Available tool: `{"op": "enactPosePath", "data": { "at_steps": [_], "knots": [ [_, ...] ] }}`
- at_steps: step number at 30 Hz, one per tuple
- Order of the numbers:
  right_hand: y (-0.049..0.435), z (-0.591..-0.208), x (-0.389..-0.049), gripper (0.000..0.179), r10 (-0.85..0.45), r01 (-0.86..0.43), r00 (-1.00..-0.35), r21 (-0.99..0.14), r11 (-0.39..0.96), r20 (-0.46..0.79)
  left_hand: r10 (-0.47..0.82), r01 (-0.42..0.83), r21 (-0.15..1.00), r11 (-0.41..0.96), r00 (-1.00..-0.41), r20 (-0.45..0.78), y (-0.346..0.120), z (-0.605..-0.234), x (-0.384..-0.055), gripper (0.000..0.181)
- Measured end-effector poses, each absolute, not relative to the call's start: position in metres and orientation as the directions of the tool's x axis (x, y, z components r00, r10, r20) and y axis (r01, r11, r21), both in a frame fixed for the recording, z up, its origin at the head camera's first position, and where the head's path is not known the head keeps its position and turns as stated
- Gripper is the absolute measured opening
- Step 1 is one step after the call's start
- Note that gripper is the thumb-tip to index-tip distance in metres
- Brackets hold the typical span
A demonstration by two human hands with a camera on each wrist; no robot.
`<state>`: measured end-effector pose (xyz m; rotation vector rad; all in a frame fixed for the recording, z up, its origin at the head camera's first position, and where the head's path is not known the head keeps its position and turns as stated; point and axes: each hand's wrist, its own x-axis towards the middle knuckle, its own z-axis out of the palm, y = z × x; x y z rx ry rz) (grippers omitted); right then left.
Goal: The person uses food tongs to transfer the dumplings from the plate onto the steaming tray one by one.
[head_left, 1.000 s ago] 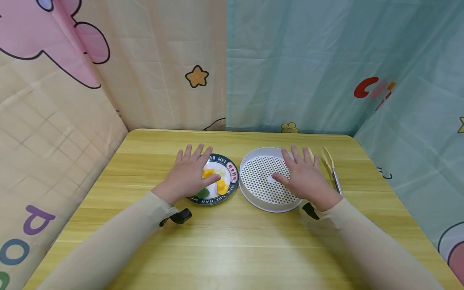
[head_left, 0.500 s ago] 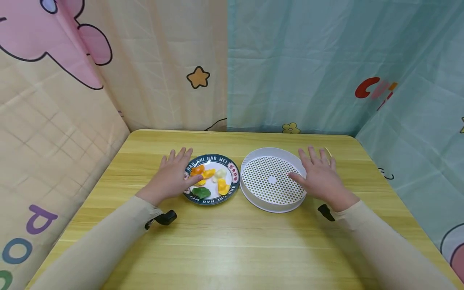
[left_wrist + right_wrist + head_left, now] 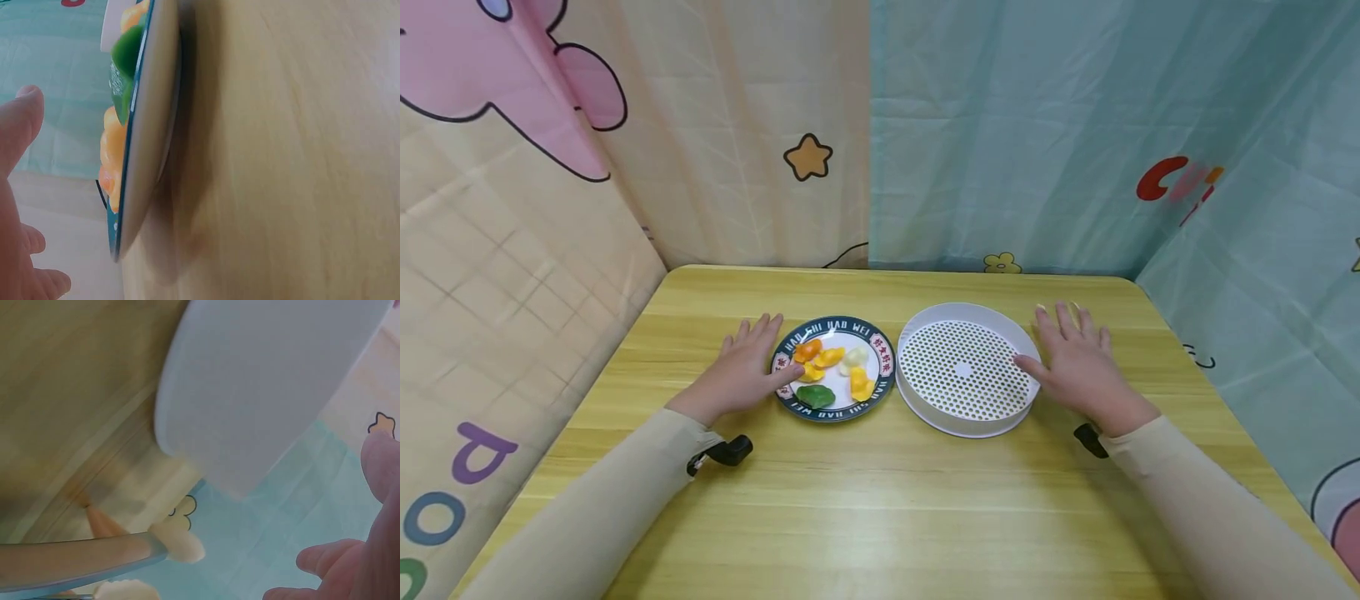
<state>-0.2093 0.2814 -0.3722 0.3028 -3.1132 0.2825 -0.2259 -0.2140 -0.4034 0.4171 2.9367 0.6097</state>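
My left hand (image 3: 737,371) hovers, fingers spread, at the left edge of a dark-rimmed plate (image 3: 829,417), its thumb over the rim. On the plate lie several small dumpling-shaped pieces, among them a green piece (image 3: 816,397), an orange piece (image 3: 808,350) and a white piece (image 3: 853,360). Touching or nearly touching the plate is a white round sieve (image 3: 973,427) with a perforated base. Right of it my right hand (image 3: 1082,371) is held above the table, holding nothing. Beneath that hand are tongs (image 3: 81,559), mostly hidden in the head view.
The wooden table (image 3: 880,517) runs back to a printed curtain (image 3: 1000,142), with more curtain at both sides. A black wrist-camera mount (image 3: 730,451) hangs under the left wrist, and another mount (image 3: 1090,440) under the right.
Both hands have moved apart: the left hand leftward off the plate's middle, the right hand rightward off the sieve and over the tongs. Plate and sieve have stayed put.
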Motion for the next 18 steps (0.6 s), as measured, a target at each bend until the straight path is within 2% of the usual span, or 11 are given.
{"op": "enactPosePath", "data": {
  "at_steps": [9, 18],
  "knots": [
    [0.299, -0.379, -0.210, 0.095, -0.169, -0.168, -0.986, -0.173, 0.971, 0.008, 0.287, 0.210, 0.420, 0.883, -0.950, -0.127, -0.223, -0.412, -0.230, 0.104],
    [0.317, -0.385, -0.205, 0.086, -0.183, -0.180, -0.983, -0.141, 0.973, -0.010, 0.306, 0.189, 0.447, 0.874, -0.930, -0.205, -0.236, -0.421, -0.231, 0.107]
  ]
}}
